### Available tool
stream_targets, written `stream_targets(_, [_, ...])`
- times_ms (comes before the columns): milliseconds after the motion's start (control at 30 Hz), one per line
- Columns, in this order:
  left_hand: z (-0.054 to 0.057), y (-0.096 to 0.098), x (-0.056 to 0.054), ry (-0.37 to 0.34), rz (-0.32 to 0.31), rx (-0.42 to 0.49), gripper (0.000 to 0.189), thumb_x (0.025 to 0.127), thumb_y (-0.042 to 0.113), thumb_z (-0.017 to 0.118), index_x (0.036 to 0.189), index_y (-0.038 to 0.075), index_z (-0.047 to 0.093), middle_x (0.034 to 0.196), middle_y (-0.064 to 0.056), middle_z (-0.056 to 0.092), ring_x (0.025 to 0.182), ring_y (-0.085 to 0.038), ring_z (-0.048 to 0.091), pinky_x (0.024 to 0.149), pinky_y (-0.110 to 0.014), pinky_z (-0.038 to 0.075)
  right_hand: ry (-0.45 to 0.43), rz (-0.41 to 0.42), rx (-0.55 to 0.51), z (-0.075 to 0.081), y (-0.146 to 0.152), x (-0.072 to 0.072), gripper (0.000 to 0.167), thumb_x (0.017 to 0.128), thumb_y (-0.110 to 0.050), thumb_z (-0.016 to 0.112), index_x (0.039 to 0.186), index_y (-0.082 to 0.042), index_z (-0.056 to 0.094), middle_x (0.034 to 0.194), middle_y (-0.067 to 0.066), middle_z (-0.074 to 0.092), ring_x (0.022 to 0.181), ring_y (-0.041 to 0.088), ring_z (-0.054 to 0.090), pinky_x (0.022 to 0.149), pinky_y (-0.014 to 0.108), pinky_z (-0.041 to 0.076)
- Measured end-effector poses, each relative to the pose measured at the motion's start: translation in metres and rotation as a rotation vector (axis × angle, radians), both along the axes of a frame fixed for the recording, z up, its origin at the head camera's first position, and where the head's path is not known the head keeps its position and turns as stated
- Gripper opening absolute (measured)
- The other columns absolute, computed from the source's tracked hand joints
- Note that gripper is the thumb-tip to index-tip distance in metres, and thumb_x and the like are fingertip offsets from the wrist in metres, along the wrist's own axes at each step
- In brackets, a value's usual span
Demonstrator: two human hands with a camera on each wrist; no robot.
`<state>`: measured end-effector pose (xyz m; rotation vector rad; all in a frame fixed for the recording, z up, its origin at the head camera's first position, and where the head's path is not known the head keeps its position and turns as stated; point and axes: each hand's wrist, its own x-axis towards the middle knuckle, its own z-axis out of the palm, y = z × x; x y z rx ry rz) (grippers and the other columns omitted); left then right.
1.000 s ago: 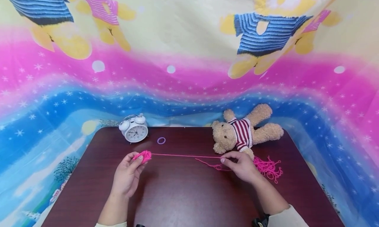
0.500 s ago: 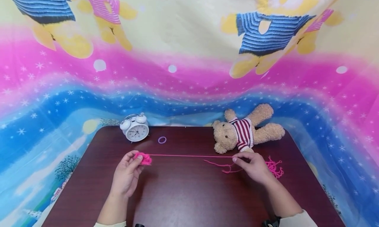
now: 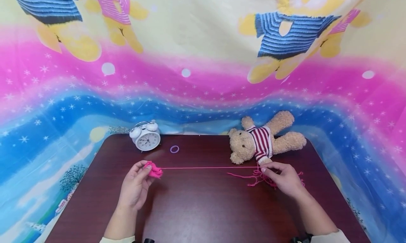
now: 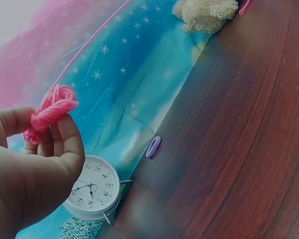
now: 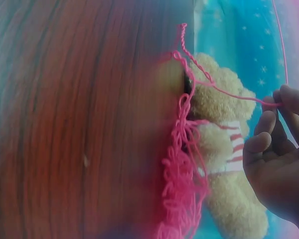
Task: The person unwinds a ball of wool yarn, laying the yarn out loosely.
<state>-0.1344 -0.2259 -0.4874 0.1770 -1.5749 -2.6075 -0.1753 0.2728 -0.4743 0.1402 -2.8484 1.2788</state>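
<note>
A small wound bundle of pink yarn (image 4: 57, 107) is pinched between the thumb and fingers of my left hand (image 3: 134, 186), raised over the left side of the table. From it a single strand (image 3: 209, 168) runs taut across to my right hand (image 3: 285, 179), whose thumb and forefinger pinch it. Beyond those fingertips the strand hangs slack into a loose, tangled heap of pink yarn (image 5: 182, 184). In the head view my right hand partly hides that heap, which lies in front of the teddy bear (image 3: 242, 146).
A white twin-bell alarm clock (image 3: 147, 139) stands at the table's back left, with a purple ring (image 3: 174, 149) to its right. The bear lies on its back at the rear right. Behind the dark wooden table (image 3: 196, 207) hangs a printed cloth (image 3: 203, 95).
My right hand has moved to the right, away from the left, so the taut strand between them is longer. The left hand stays nearly in place with the bundle.
</note>
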Motion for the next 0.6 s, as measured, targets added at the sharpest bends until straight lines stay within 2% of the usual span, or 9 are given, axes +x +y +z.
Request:
stream_targets(67, [0.0,0.0,-0.001,0.001,0.009,0.004,0.015,0.106,0.009,0.058,0.119,0.009,0.049,0.101,-0.002,0.069,0.092,-0.016,0.074,0.089,-0.031,0.059,-0.006,-0.009,-0.007,0.0,0.005,0.001,0.03,0.096,-0.038,0.075,0.113,-0.014,0.079,0.105,0.003,0.072,0.08,0.018,0.056,0.063,0.03,0.047])
stream_targets(200, [-0.001,-0.002,-0.001,-0.008,0.024,0.006,0.013,0.107,0.008,0.057,0.117,0.01,0.05,0.104,0.0,0.068,0.095,-0.014,0.073,0.091,-0.03,0.057,-0.028,-0.028,-0.01,0.002,0.014,0.004,0.033,0.097,-0.041,0.074,0.115,-0.014,0.078,0.075,-0.003,0.059,0.062,0.014,0.046,0.052,0.03,0.041])
stream_targets(300, [-0.001,-0.004,0.0,-0.023,0.033,-0.007,0.014,0.107,0.01,0.058,0.118,0.01,0.049,0.106,0.0,0.067,0.095,-0.012,0.072,0.092,-0.03,0.057,-0.041,-0.04,-0.002,0.004,0.022,0.006,0.036,0.097,-0.044,0.072,0.116,-0.014,0.078,0.063,-0.008,0.046,0.054,0.012,0.039,0.047,0.031,0.038])
stream_targets(433, [-0.001,-0.006,0.001,-0.026,0.04,-0.011,0.015,0.106,0.01,0.058,0.118,0.01,0.049,0.106,0.0,0.066,0.093,-0.011,0.072,0.09,-0.029,0.058,-0.076,-0.068,-0.001,0.006,0.034,0.01,0.043,0.097,-0.048,0.071,0.12,-0.012,0.076,0.057,-0.01,0.038,0.046,0.01,0.033,0.041,0.031,0.035])
stream_targets(500, [0.0,-0.007,0.001,-0.02,0.04,-0.001,0.015,0.106,0.009,0.058,0.118,0.009,0.049,0.105,0.0,0.066,0.093,-0.012,0.072,0.09,-0.03,0.058,-0.09,-0.082,0.009,0.008,0.04,0.011,0.046,0.097,-0.051,0.07,0.121,-0.012,0.075,0.056,-0.009,0.032,0.046,0.01,0.029,0.041,0.031,0.034])
stream_targets(600, [0.001,-0.01,0.002,-0.019,0.041,-0.005,0.015,0.106,0.009,0.058,0.118,0.009,0.049,0.106,0.0,0.067,0.095,-0.012,0.072,0.092,-0.03,0.057,-0.09,-0.097,0.033,0.01,0.048,0.013,0.05,0.098,-0.053,0.068,0.124,-0.012,0.074,0.058,-0.008,0.034,0.049,0.01,0.029,0.046,0.032,0.036])
